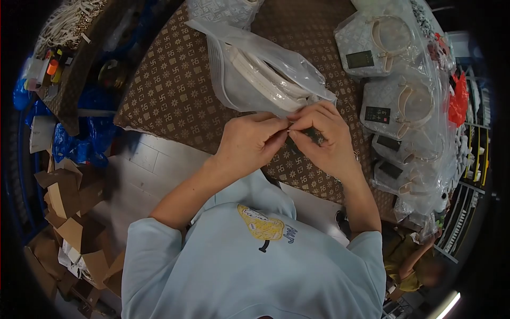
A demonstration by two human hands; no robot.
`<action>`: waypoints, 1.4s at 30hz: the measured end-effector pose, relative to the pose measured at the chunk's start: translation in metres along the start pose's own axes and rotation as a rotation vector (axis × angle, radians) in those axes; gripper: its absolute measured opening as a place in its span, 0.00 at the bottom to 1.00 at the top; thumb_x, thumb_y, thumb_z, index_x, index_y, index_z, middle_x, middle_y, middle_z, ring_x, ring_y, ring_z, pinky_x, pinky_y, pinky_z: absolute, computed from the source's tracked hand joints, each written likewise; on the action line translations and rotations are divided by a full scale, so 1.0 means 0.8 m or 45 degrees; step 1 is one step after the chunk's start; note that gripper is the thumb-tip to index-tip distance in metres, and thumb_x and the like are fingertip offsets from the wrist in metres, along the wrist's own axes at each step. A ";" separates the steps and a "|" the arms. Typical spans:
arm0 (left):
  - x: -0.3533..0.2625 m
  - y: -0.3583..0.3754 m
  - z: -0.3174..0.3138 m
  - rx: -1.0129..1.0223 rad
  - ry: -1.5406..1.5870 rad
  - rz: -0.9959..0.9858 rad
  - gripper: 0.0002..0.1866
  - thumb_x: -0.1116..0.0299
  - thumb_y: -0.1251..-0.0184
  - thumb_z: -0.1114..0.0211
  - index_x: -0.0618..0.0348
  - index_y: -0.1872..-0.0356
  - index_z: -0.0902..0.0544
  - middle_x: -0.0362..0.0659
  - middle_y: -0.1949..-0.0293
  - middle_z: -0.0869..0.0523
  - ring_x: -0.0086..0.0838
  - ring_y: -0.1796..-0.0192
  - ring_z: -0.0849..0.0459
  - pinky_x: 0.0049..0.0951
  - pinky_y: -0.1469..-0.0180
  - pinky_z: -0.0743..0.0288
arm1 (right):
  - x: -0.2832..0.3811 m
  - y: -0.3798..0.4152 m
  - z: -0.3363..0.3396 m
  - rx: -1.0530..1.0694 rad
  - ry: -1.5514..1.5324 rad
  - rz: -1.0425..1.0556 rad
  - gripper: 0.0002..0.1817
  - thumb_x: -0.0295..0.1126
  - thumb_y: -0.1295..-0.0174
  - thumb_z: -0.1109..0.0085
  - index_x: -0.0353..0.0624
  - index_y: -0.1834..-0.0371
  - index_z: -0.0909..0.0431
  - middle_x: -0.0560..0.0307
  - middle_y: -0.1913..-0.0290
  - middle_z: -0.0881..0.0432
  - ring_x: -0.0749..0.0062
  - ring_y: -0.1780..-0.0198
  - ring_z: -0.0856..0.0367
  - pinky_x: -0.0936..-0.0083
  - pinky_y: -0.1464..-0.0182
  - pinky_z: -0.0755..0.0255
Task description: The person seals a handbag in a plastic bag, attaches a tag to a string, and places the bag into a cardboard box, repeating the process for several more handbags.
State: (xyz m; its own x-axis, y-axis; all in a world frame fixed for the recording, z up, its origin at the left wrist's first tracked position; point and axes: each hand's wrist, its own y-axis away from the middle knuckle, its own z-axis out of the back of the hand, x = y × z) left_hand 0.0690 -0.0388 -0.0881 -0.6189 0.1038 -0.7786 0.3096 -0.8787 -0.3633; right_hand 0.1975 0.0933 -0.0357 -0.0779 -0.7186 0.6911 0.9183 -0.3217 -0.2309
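Observation:
A clear zip bag (255,66) holding a white strap-like item lies on the brown patterned table (170,90). My left hand (249,141) and my right hand (324,135) meet at the bag's near corner. Both pinch the bag's sealing edge between fingertips and thumbs. A small thin metal-looking piece shows between the fingertips; what it is I cannot tell.
Several bagged white handbags (396,101) with dark tags are stacked on the right of the table. Another bagged item (223,10) lies at the far edge. Cardboard scraps (69,223) and blue plastic (74,143) lie on the floor left. A metal rack (467,175) stands right.

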 end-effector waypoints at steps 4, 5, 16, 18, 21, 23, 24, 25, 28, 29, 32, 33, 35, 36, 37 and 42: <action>0.004 0.010 -0.006 0.110 1.143 0.666 0.12 0.65 0.37 0.36 0.61 0.58 0.17 0.38 0.69 0.15 0.18 0.73 0.20 0.22 0.72 0.26 | -0.008 0.007 0.001 0.023 0.166 0.043 0.07 0.23 0.57 0.37 0.44 0.73 0.22 0.60 0.65 0.19 0.63 0.58 0.24 0.72 0.55 0.30; 0.002 0.009 -0.001 0.136 1.377 0.850 0.13 0.64 0.37 0.36 0.61 0.57 0.17 0.38 0.67 0.16 0.19 0.71 0.20 0.21 0.70 0.24 | -0.008 0.008 0.001 0.021 0.170 0.044 0.07 0.23 0.57 0.37 0.44 0.73 0.22 0.60 0.65 0.19 0.63 0.58 0.24 0.72 0.55 0.30; -0.002 0.006 0.000 0.119 1.714 1.139 0.11 0.65 0.40 0.34 0.60 0.59 0.17 0.38 0.69 0.17 0.20 0.69 0.20 0.24 0.66 0.19 | -0.002 0.008 -0.004 -0.083 -0.145 -0.162 0.07 0.24 0.55 0.35 0.41 0.72 0.22 0.56 0.65 0.20 0.64 0.58 0.24 0.72 0.54 0.31; -0.003 0.007 -0.002 0.090 1.708 1.141 0.11 0.65 0.40 0.33 0.58 0.59 0.17 0.37 0.69 0.18 0.20 0.69 0.20 0.24 0.67 0.19 | 0.000 0.008 -0.006 -0.084 -0.159 -0.168 0.07 0.24 0.55 0.35 0.41 0.72 0.22 0.56 0.65 0.20 0.64 0.58 0.24 0.72 0.54 0.31; -0.006 0.008 -0.002 0.046 1.735 1.183 0.11 0.64 0.41 0.33 0.57 0.59 0.17 0.36 0.68 0.17 0.19 0.68 0.20 0.24 0.66 0.20 | -0.002 0.010 -0.007 -0.098 -0.226 -0.199 0.06 0.24 0.54 0.35 0.41 0.72 0.22 0.56 0.65 0.20 0.65 0.58 0.24 0.72 0.54 0.31; -0.006 0.009 -0.005 0.029 1.739 1.172 0.12 0.64 0.41 0.33 0.57 0.59 0.17 0.36 0.68 0.17 0.19 0.67 0.20 0.24 0.65 0.20 | -0.003 0.010 -0.007 -0.111 -0.279 -0.219 0.06 0.24 0.54 0.35 0.41 0.72 0.22 0.56 0.65 0.20 0.65 0.57 0.24 0.72 0.54 0.31; -0.006 0.009 -0.006 0.020 1.742 1.163 0.12 0.64 0.41 0.33 0.57 0.58 0.17 0.36 0.67 0.17 0.19 0.67 0.20 0.23 0.64 0.21 | -0.002 0.009 -0.007 -0.112 -0.247 -0.213 0.06 0.24 0.53 0.35 0.41 0.72 0.22 0.56 0.65 0.20 0.65 0.58 0.23 0.72 0.54 0.31; -0.006 0.010 -0.007 0.019 1.741 1.162 0.12 0.64 0.41 0.33 0.57 0.58 0.17 0.36 0.67 0.17 0.19 0.67 0.20 0.23 0.64 0.21 | -0.001 0.009 -0.007 -0.114 -0.214 -0.208 0.06 0.24 0.53 0.36 0.41 0.72 0.21 0.56 0.65 0.19 0.65 0.58 0.23 0.73 0.54 0.30; -0.006 0.011 -0.009 0.016 1.749 1.139 0.12 0.64 0.40 0.33 0.57 0.58 0.17 0.36 0.66 0.17 0.19 0.65 0.21 0.23 0.64 0.22 | 0.000 0.009 -0.008 -0.144 -0.216 -0.200 0.05 0.24 0.53 0.36 0.40 0.73 0.22 0.56 0.65 0.19 0.65 0.58 0.23 0.72 0.55 0.30; -0.005 0.011 -0.011 0.010 1.742 1.115 0.12 0.64 0.40 0.34 0.57 0.58 0.17 0.36 0.66 0.17 0.19 0.65 0.21 0.23 0.64 0.22 | 0.000 0.009 -0.009 -0.144 -0.216 -0.197 0.05 0.24 0.53 0.36 0.40 0.73 0.22 0.56 0.65 0.19 0.65 0.58 0.23 0.72 0.55 0.30; -0.007 0.013 -0.016 -0.039 1.705 1.048 0.11 0.65 0.39 0.34 0.58 0.58 0.17 0.37 0.65 0.16 0.19 0.65 0.21 0.23 0.63 0.22 | 0.002 0.010 -0.011 -0.159 -0.216 -0.201 0.05 0.23 0.54 0.36 0.40 0.73 0.22 0.57 0.66 0.19 0.65 0.59 0.23 0.72 0.55 0.31; -0.009 0.014 -0.017 -0.077 1.677 1.006 0.11 0.65 0.39 0.35 0.59 0.58 0.17 0.37 0.65 0.16 0.19 0.65 0.21 0.23 0.63 0.22 | 0.003 0.010 -0.011 -0.160 -0.200 -0.190 0.05 0.23 0.53 0.36 0.39 0.73 0.22 0.57 0.65 0.20 0.67 0.59 0.23 0.74 0.54 0.32; -0.011 0.016 -0.019 -0.106 1.646 0.986 0.11 0.66 0.39 0.35 0.60 0.58 0.17 0.38 0.65 0.16 0.19 0.65 0.21 0.23 0.62 0.22 | 0.004 0.009 -0.010 -0.160 -0.183 -0.176 0.04 0.22 0.52 0.36 0.38 0.73 0.22 0.57 0.65 0.21 0.70 0.59 0.24 0.76 0.53 0.33; -0.011 0.016 -0.020 -0.130 1.616 0.968 0.12 0.66 0.39 0.35 0.60 0.58 0.18 0.38 0.65 0.16 0.19 0.66 0.21 0.23 0.62 0.22 | 0.004 0.008 -0.009 -0.132 -0.172 -0.173 0.05 0.23 0.52 0.35 0.38 0.73 0.22 0.57 0.65 0.21 0.71 0.59 0.24 0.76 0.53 0.33; -0.011 0.016 -0.020 -0.127 1.615 0.968 0.12 0.66 0.39 0.35 0.60 0.58 0.18 0.38 0.65 0.16 0.19 0.66 0.21 0.23 0.62 0.22 | 0.004 0.009 -0.008 -0.105 -0.160 -0.173 0.05 0.23 0.51 0.35 0.38 0.72 0.22 0.58 0.65 0.21 0.72 0.59 0.24 0.77 0.53 0.33; 0.000 0.018 -0.015 0.029 1.552 0.800 0.10 0.67 0.39 0.35 0.62 0.61 0.17 0.39 0.66 0.16 0.21 0.66 0.21 0.23 0.61 0.24 | -0.007 0.004 0.006 0.055 -0.476 -0.333 0.08 0.26 0.52 0.32 0.41 0.71 0.22 0.57 0.67 0.20 0.68 0.61 0.22 0.75 0.56 0.31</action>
State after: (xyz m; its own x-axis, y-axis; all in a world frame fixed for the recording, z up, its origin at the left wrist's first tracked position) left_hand 0.0823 -0.0455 -0.0994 0.6447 0.0185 -0.7642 0.2803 -0.9358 0.2139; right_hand 0.2026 0.0994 -0.0367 -0.1711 -0.3419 0.9240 0.9023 -0.4311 0.0076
